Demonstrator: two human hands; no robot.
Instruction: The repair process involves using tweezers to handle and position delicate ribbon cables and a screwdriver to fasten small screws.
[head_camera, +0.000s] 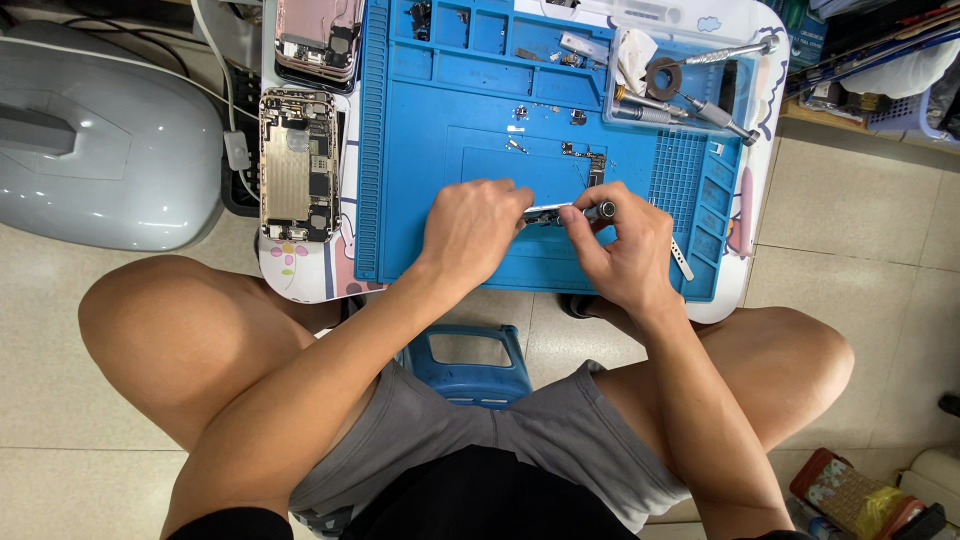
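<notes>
My right hand (622, 250) fingers are closing around a small screwdriver (598, 211), tip on a small metal part (545, 214) which my left hand (473, 228) is pinching on the blue mat (480, 265). I judge a screw is being worked; next needs steady turning. An opened phone (298, 165) is lying left.

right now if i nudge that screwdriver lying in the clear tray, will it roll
Likely yes: the screwdriver has a round, slim metal shaft, so it probably rolls easily. The clear tray has a raised rim that should stop it. It looks stiff and fairly light.
</notes>
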